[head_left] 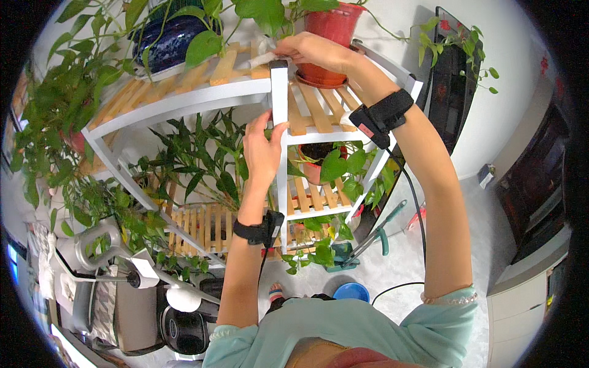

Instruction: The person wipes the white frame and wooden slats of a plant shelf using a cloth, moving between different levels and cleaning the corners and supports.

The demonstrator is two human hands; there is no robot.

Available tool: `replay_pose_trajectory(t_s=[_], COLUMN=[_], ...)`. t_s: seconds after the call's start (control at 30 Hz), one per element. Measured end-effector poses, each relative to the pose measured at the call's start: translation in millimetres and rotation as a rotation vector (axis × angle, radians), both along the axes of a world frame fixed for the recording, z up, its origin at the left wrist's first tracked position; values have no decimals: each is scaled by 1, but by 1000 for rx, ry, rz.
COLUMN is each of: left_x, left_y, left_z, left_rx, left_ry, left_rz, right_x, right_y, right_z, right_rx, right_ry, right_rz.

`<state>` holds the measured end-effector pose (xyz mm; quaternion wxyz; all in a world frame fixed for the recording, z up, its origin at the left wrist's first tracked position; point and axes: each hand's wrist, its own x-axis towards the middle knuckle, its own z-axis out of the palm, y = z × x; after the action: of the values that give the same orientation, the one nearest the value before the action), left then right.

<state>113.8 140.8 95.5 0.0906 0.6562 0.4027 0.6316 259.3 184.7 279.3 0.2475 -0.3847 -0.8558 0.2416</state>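
Note:
My right hand [308,51] is at the top of a plant shelf with a crumpled white wipe [264,60] under its fingers. The wipe lies against the wooden slats beside the black-capped top of the white shelf post [280,99]. Lower down, my left hand [263,154] holds that post, thumb on its front and fingers at its left side. Just behind my right hand stands a red plastic flowerpot [332,25] on a saucer [321,79]. A dark blue glazed pot [171,45] sits on the upper slats to the left.
Trailing pothos [60,119] hangs at the left, and leafy plants [207,156] fill the lower tiers. Grey exercise equipment [99,244] stands at lower left. A green-handled dustpan [345,260] and a blue basin [351,292] are on the floor. A black cable [416,216] runs from my right wrist.

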Motion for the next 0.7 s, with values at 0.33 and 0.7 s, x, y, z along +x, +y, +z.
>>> replay_pose_trajectory(t_s=[0.33,0.7], left_x=[1,-3], left_y=[1,3], left_z=[-2,-3], left_rx=[-57,-103], left_ry=[-47,-54], left_rz=[50,20], right_x=[9,40], right_y=[-26,-58], right_z=[-18,-47], right_rx=[177,-273], right_ry=[353,898], right_rz=[77,94])
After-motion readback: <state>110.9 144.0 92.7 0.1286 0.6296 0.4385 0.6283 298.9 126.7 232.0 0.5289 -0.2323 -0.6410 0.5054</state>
